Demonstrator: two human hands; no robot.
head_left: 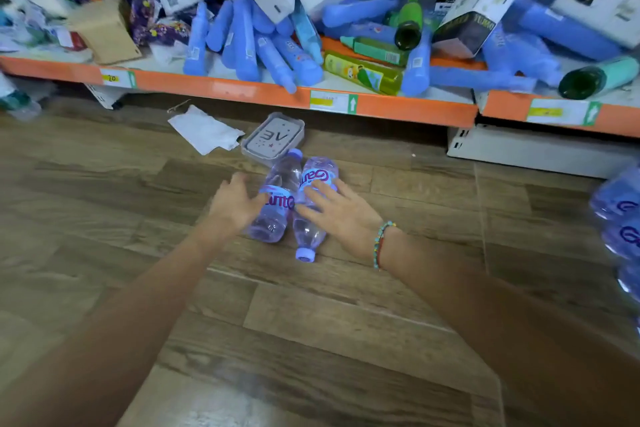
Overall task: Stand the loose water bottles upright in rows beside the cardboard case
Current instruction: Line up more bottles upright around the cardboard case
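Two clear water bottles with lilac caps lie side by side on the wooden floor. The left bottle [277, 201] points its cap away from me; the right bottle [313, 218] points its cap toward me. My left hand [233, 204] touches the left bottle's side with fingers spread. Straight fingers of my right hand [337, 210] rest on the right bottle. More water bottles [620, 218] show blurred at the right edge. No cardboard case is in view.
A grey plastic tray [273, 135] and a white paper [204, 130] lie on the floor just beyond the bottles. Behind them an orange-edged low shelf [242, 90] is heaped with blue tubes, white boxes and green bottles.
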